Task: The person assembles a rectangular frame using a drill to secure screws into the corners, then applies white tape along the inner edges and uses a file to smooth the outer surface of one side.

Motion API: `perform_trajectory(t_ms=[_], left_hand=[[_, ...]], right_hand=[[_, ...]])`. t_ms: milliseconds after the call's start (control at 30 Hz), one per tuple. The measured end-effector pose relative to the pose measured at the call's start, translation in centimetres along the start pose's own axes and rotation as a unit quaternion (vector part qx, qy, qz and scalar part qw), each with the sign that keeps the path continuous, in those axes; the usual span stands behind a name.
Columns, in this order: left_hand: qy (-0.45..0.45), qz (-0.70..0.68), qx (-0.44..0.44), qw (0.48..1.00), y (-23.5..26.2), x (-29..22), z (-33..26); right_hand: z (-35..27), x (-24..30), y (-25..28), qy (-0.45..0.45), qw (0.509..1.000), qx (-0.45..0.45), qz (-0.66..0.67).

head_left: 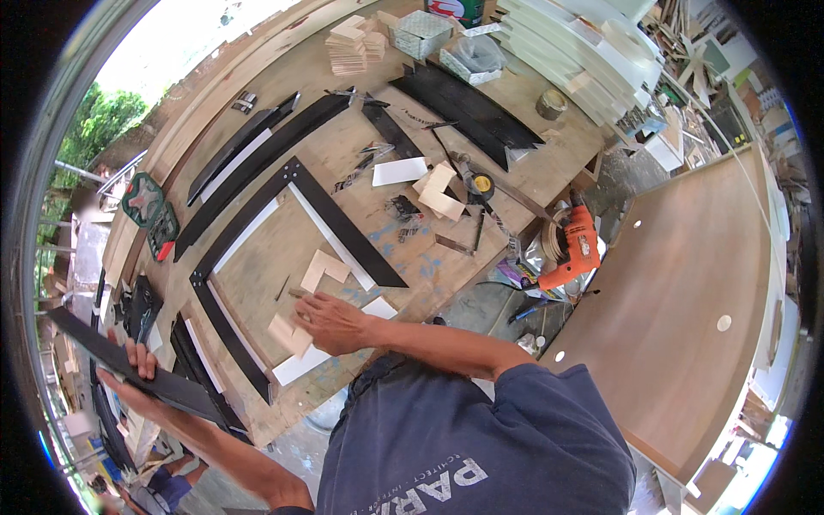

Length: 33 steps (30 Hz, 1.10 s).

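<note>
Out at the left, my left hand [133,369] is closed around a long black board [94,339], which is tilted and held beyond the table edge. My right hand [336,324] is low over the worktable, its curled fingers closed on the edge of a pale L-shaped wooden piece [288,333]. A second L-shaped piece [324,269] lies just beyond it. Around them sits a three-sided black frame [245,215] with white inner edges, its corners marked by screw heads. White strips [300,366] lie nearest my body.
Black boards [257,180] lie across the table's far side. An orange power drill [577,245] is at the right edge, near a tape measure [482,183]. A green tool case [150,215] is open at left. Stacked wooden pieces [352,47] stand at the back; a large wooden panel [695,309] fills the right.
</note>
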<state>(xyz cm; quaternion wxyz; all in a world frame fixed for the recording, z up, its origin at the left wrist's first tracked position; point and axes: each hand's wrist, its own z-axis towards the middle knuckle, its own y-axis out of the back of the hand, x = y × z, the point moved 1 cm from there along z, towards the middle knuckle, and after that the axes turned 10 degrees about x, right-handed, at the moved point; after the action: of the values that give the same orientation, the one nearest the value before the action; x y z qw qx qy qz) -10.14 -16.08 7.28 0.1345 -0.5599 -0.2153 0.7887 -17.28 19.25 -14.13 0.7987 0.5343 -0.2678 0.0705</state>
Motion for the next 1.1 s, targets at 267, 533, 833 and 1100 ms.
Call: perform_trajectory(t_ms=[267,533,833,1100], left_hand=[[-0.053,0.315,-0.212,0.923,-3.9,-1.3,-6.7],[0.054,0.332,-0.215,0.917,-13.6,2.0,-6.4],[0.093,0.202,-0.1,0.97,-14.7,6.2,-7.2],[0.19,0.277,-0.054,0.94,-15.9,7.7,-8.0]], right_hand=[[-6.2,-4.7,10.3,-0.238,0.958,-0.157,0.022],[-31.3,-21.9,15.3,-0.527,0.798,-0.133,-0.258],[-32.1,-21.8,14.9,-0.547,0.805,-0.152,-0.171],[-34.2,-11.7,17.0,-0.545,0.794,-0.246,-0.109]])
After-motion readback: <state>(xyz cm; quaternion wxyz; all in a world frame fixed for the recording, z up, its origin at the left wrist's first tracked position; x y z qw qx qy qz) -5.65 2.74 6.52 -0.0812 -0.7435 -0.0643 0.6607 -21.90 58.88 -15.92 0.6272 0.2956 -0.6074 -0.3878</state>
